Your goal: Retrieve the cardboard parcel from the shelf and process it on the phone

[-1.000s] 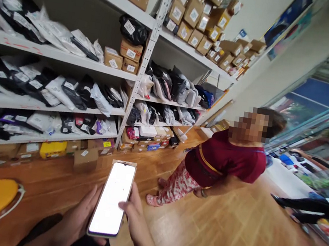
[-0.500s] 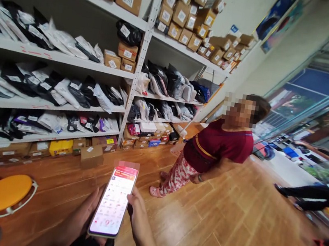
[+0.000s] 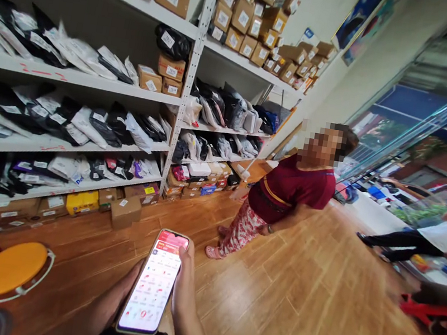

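A lit smartphone (image 3: 152,286) is held upright in front of me, its screen showing a red banner and rows of small icons. My left hand (image 3: 122,296) grips it along the left edge and from below, with most of its fingers hidden behind the phone. On the right side, my right hand (image 3: 184,286) is closed around the edge, and its thumb lies over the upper right of the screen. The fingers of that hand behind the phone are out of sight.
White shelves (image 3: 134,88) packed with labelled parcels and boxes line the left and back. A person (image 3: 287,194) in a dark red top stands ahead. A yellow round stool (image 3: 10,268) stands at lower left, and a red ride-on toy (image 3: 433,317) is at right. Another person (image 3: 428,237) is beyond the glass.
My right thumb has moved up from the middle of the phone's edge onto the upper screen. The phone sits slightly lower. The view has shifted a little, revealing more of the person outside.
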`<state>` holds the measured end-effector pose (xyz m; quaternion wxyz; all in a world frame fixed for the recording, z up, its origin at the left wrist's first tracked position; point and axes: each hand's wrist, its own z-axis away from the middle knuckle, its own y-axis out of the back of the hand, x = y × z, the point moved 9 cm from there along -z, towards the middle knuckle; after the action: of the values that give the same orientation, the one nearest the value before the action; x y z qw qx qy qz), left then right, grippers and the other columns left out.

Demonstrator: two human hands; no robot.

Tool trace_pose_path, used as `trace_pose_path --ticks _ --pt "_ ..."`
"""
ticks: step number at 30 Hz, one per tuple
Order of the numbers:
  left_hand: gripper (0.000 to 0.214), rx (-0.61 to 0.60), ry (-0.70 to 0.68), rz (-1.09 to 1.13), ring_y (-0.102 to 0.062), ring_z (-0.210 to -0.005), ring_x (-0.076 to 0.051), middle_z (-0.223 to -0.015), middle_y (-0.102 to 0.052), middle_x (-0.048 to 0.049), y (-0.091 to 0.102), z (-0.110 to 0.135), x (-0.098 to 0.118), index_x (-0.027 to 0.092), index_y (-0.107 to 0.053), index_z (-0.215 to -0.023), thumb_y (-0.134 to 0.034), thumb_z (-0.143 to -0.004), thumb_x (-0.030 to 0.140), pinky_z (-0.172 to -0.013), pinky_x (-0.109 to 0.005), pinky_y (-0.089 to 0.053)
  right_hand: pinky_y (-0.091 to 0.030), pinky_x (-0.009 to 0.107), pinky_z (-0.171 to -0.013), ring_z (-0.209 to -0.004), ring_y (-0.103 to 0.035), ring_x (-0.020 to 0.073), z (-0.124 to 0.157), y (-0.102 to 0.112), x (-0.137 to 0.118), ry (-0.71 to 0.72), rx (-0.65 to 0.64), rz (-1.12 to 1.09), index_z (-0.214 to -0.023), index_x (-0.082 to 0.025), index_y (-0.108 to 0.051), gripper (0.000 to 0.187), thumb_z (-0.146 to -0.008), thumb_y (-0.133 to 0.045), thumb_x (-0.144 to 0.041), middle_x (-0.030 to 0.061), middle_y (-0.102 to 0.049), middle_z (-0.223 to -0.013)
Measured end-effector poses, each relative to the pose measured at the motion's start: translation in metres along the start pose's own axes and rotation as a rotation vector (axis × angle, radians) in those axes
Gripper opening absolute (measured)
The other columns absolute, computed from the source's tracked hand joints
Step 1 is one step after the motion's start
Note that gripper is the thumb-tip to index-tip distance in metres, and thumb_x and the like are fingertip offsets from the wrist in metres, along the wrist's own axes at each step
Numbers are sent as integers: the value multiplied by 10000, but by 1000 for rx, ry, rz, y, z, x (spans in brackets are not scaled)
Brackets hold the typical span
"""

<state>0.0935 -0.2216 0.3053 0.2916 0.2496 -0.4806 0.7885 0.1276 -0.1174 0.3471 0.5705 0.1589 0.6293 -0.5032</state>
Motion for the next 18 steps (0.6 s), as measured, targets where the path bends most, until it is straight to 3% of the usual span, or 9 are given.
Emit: trace_pose_path --ticks 3,6,10,14,18 --pt "736 -43 -24 102 -652 -900 -268 -1248 -595 -96 4 4 7 338 -8 -1477 -457 -897 398 -551 -325 -574 -472 280 -688 -745 -593 169 13 -7 10 -96 -90 34 -990 -230 -578 344 -693 -584 -403 -24 -680 -825" --pt "892 -119 -30 150 -653 -923 -286 -1276 -577 -99 9 7 10 333 115 -1462 -512 -829 283 -620 -375 -588 -479 318 -798 -896 -623 204 25 -12 22 -170 -198 73 -1063 -207 -575 426 -643 -562 -273 1 -710 -958" --pt "936 -111 -67 131 -663 -889 -280 -1356 -514 -92 15 13 16 350 125 -1458 -489 -769 194 -630 -383 -591 -486 309 -780 -896 -628 200 33 -17 31 -141 -247 122 -1110 -208 -555 511 -600 -532 -170 -9 -708 -954" --pt "896 -46 -96 71 -664 -847 -264 -1355 -512 -115 16 18 21 338 86 -1470 -511 -809 246 -590 -355 -590 -503 315 -752 -864 -645 202 36 -20 33 -89 -200 187 -1119 -223 -531 430 -708 -643 -281 20 -705 -970" --pt "872 19 -89 -3 -673 -785 -267 -1262 -587 -118 17 18 24 364 23 -1474 -568 -835 327 -535 -351 -578 -504 304 -732 -844 -642 199 38 -23 32 -60 -196 130 -1125 -224 -535 435 -710 -636 -306 21 -700 -960"
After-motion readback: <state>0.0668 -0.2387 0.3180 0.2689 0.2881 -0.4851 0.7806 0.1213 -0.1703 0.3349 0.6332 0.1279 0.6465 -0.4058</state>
